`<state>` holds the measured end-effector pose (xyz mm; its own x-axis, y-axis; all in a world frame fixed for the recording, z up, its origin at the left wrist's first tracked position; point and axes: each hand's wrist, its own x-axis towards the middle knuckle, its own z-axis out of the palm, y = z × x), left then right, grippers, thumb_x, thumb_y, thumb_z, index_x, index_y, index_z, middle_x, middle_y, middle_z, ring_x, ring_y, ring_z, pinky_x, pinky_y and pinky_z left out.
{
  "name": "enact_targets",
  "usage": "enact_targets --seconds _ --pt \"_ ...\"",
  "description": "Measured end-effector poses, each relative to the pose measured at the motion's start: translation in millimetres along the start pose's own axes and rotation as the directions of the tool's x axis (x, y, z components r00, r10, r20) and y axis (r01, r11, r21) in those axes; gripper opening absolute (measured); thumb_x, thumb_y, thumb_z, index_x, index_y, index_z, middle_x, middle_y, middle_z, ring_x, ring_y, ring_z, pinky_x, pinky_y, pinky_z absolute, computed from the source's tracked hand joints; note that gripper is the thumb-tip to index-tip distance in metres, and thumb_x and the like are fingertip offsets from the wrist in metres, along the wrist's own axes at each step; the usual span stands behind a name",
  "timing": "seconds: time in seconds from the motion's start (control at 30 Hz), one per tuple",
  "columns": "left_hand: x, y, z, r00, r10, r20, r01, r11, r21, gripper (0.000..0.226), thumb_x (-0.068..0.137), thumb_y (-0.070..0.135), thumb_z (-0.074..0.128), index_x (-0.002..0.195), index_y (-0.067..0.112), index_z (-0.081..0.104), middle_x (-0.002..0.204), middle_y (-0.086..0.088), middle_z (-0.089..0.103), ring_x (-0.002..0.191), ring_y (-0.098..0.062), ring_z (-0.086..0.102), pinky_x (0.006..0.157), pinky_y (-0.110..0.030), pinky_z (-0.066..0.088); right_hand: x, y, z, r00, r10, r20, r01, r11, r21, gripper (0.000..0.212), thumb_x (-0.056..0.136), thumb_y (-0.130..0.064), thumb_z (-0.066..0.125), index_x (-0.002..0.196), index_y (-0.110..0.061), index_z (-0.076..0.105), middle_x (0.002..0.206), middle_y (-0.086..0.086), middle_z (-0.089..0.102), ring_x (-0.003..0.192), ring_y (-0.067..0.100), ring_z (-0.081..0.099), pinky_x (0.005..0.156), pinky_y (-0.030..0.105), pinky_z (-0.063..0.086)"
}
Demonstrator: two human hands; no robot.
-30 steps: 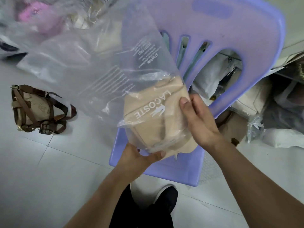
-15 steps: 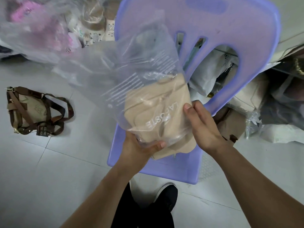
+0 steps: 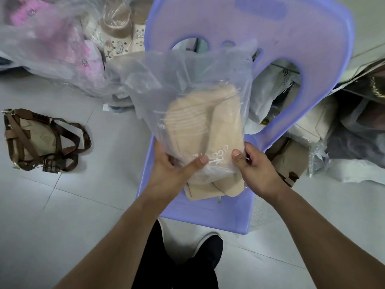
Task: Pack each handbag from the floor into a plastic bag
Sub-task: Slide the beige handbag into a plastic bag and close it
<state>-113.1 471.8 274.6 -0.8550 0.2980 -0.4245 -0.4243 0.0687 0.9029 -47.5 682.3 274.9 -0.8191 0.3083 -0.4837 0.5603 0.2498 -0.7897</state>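
A beige handbag (image 3: 204,130) with white lettering sits mostly inside a clear plastic bag (image 3: 183,80), held upright over the seat of a lilac plastic chair (image 3: 302,38). The handbag's lower end sticks out below the plastic. My left hand (image 3: 173,170) pinches the bag's lower left edge with the thumb on the plastic. My right hand (image 3: 254,165) grips the lower right edge. A second handbag (image 3: 39,140), khaki with brown straps, lies on the white tiled floor at the left.
A large clear sack (image 3: 52,44) of pink and patterned goods lies at the back left. Wrapped parcels and packed bags (image 3: 312,122) pile up behind and right of the chair. My dark shoe (image 3: 206,249) stands by the chair's front edge.
The bagged handbag has turned upright and come lower toward the seat. Both hands have shifted down to its bottom edge. The loose top of the plastic has swung from the left to stand above it.
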Motion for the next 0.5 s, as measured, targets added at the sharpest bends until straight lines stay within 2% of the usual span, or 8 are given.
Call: enact_targets --seconds 0.1,0.17,0.27,0.33,0.43,0.5 --pt "3.3 -15.3 7.7 0.998 -0.021 0.059 0.014 0.994 0.106 0.087 0.073 0.019 0.089 0.144 0.017 0.038 0.133 0.001 0.063 0.12 -0.013 0.063 0.097 -0.028 0.054 -0.7 4.4 2.4 0.998 0.063 -0.024 -0.062 0.997 0.047 0.016 0.107 -0.038 0.049 0.101 -0.027 0.059 0.087 -0.012 0.065 0.083 0.011 0.06 0.073 0.024 0.046" --pt "0.1 -29.9 8.6 0.997 -0.046 0.056 0.039 0.991 0.127 0.083 0.077 0.017 0.086 0.142 0.019 0.036 0.132 0.001 0.062 0.12 -0.011 0.062 0.096 -0.027 0.054 -2.1 5.6 5.3 0.996 0.095 -0.003 -0.094 0.993 0.068 0.018 0.106 -0.045 0.046 0.106 -0.03 0.056 0.093 -0.012 0.065 0.088 0.01 0.062 0.077 0.027 0.047" --pt "-11.2 -40.8 8.8 0.989 -0.136 0.051 0.123 0.97 0.208 0.08 0.081 0.024 0.082 0.142 0.026 0.03 0.132 0.009 0.057 0.116 0.003 0.058 0.086 -0.006 0.047 -1.3 5.9 8.3 0.986 0.165 0.036 -0.169 0.975 0.146 0.027 0.103 -0.055 0.045 0.124 -0.039 0.053 0.113 -0.015 0.067 0.108 0.007 0.064 0.095 0.033 0.05" --pt "-15.1 -42.7 7.1 0.987 -0.15 0.059 0.129 0.953 0.273 0.08 0.083 0.031 0.079 0.145 0.034 0.03 0.132 0.021 0.056 0.115 0.014 0.052 0.082 -0.001 0.043 3.3 3.9 7.5 0.98 0.193 0.042 -0.197 0.963 0.183 0.031 0.1 -0.062 0.046 0.124 -0.043 0.054 0.12 -0.015 0.067 0.115 0.01 0.063 0.106 0.041 0.049" --pt "-8.9 -33.3 7.4 0.982 -0.19 0.003 0.182 0.946 0.269 0.056 0.091 0.036 0.069 0.137 0.045 0.04 0.119 0.022 0.061 0.101 0.013 0.059 0.073 -0.009 0.049 9.1 -4.2 4.3 0.969 0.243 0.054 -0.249 0.95 0.191 0.032 0.099 -0.069 0.041 0.121 -0.048 0.052 0.123 -0.014 0.066 0.116 0.012 0.063 0.109 0.045 0.047" --pt "-5.8 -23.2 8.4 0.971 -0.229 -0.064 0.238 0.935 0.263 0.034 0.092 0.038 0.067 0.122 0.041 0.051 0.107 0.021 0.064 0.085 0.013 0.06 0.063 -0.007 0.047 11.4 -10.9 2.1 0.96 0.273 0.061 -0.279 0.951 0.136 0.032 0.097 -0.073 0.035 0.115 -0.052 0.05 0.12 -0.013 0.066 0.112 0.013 0.064 0.106 0.046 0.049"
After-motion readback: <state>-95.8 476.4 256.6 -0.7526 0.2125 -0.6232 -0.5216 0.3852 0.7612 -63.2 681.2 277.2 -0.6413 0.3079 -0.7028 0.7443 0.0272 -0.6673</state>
